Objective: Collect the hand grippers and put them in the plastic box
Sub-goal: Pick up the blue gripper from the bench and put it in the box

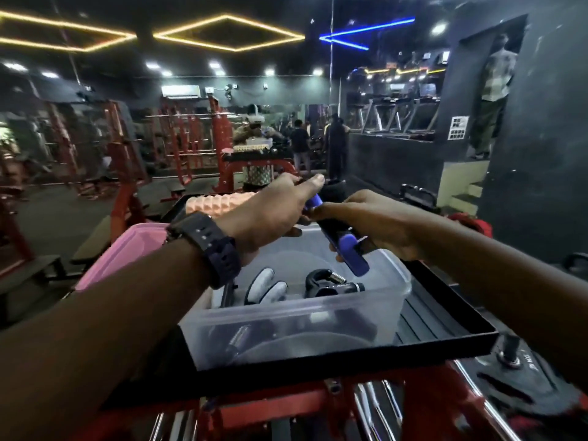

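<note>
I see a dark gym with yellow ceiling lights (229, 33), a blue light (366, 30), red racks (178, 138) and treadmills (394, 116).

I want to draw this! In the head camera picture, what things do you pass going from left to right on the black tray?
Pink lid → plastic box → blue and black hand gripper, held above the box by the left hand and right hand → bare tray.

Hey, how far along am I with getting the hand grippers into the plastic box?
Partly done: a black hand gripper and a white-handled one already lie in the clear plastic box. In hand: your left hand and right hand both hold the blue-and-black gripper above the box. Left: lower it in. No other loose grippers are visible.
</note>
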The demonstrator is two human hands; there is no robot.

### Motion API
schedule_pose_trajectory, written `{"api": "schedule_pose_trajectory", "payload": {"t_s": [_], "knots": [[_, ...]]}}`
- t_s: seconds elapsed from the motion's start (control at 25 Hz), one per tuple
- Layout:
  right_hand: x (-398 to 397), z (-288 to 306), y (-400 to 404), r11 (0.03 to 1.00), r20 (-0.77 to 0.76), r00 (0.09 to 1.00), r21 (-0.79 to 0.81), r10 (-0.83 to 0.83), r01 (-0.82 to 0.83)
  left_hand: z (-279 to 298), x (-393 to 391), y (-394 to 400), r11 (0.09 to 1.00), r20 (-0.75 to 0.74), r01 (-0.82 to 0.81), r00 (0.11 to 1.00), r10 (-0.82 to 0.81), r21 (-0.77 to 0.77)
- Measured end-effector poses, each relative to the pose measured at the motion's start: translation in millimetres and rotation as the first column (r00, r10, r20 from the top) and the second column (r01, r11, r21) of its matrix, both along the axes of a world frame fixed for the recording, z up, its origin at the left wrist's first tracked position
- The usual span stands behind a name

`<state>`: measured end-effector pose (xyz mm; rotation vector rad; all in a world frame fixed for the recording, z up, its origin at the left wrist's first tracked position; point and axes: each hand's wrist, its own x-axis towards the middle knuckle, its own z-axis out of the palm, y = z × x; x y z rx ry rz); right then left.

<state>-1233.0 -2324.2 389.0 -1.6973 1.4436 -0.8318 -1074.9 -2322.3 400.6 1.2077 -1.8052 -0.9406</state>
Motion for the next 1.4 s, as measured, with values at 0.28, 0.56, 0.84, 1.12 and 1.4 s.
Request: {"api": "schedule_pose_trajectory", "payload": {"t_s": [0.28, 0.56, 0.84, 1.12, 1.4], "knots": [[-2.7, 2.5, 6.1, 0.928, -0.611, 0.765, -0.369, -0.202, -0.05, -5.5, -1.0, -1.5, 0.99, 0.086, 0.007, 0.996, -0.02, 0.143], [1.1, -6.7, 4.0, 0.919, -0.756, 0.623, -0.366, -0.199, -0.15, -8.8, 0.4, -32.2, 0.938, 0.179, 0.146, 0.961, -0.21, 0.315], [1.3, -3.1, -6.4, 0.964, -0.751, 0.66, -0.191, -0.023, -0.185, -1.4, 5.7, -46.8, 0.919, 0.083, 0.217, 0.963, -0.257, 0.329], [-5.3, 7.2, -16.3, 0.985, -0.264, 0.955, 0.137, 0.138, -0.105, -4.7, 17.6, -45.6, 0.944, 0.218, 0.283, 0.924, -0.315, 0.169], [-7.6, 8.4, -5.4, 0.979, -0.096, 0.992, 0.194, 0.087, -0.067, -18.3, 13.1, -44.0, 0.922, 0.592, 0.327, 0.792, -0.147, -0.208]]}}
